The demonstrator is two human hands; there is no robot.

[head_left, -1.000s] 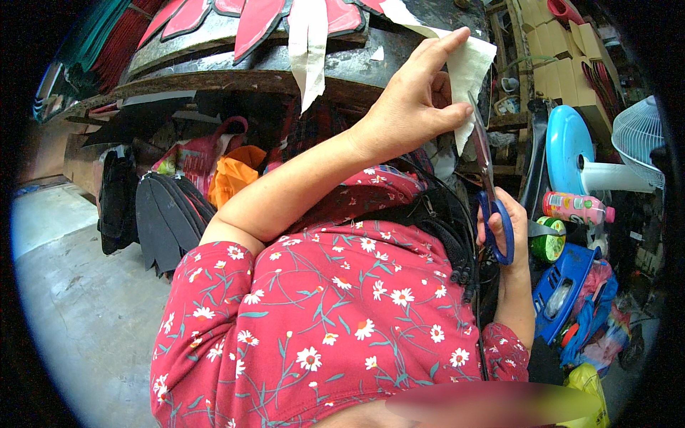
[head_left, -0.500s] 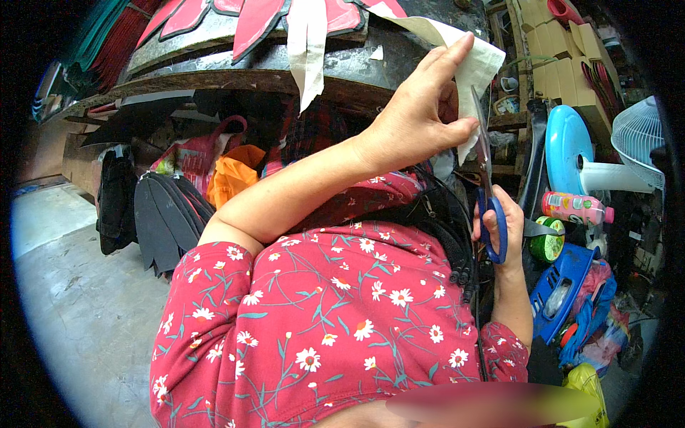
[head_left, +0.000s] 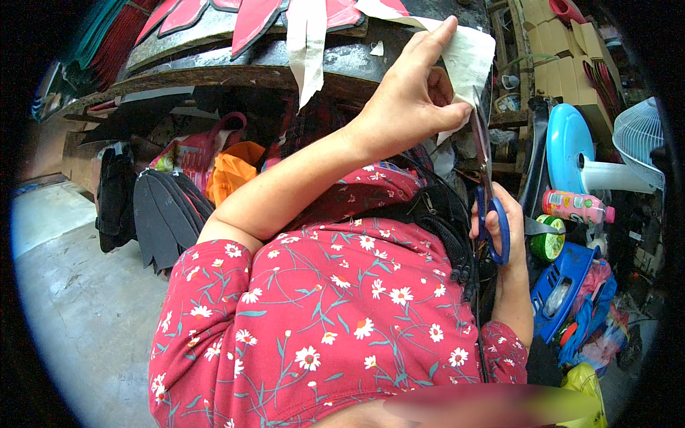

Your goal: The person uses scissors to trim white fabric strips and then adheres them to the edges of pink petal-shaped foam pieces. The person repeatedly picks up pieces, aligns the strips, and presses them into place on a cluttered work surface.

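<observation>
Strip higher, partly behind left hand

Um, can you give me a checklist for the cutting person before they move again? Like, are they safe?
1. Scissors gripped: ok, the right hand has them by the blue handles.
2. White strip held: ok, it is in the left hand.
3. Left fingers well clear of the blades: not ok, the thumb looks very close.
4. Blades touching the strip: cannot tell, they only overlap in this view.
5. Other white strip away from the scissors: ok, it hangs over the bench edge.
</observation>
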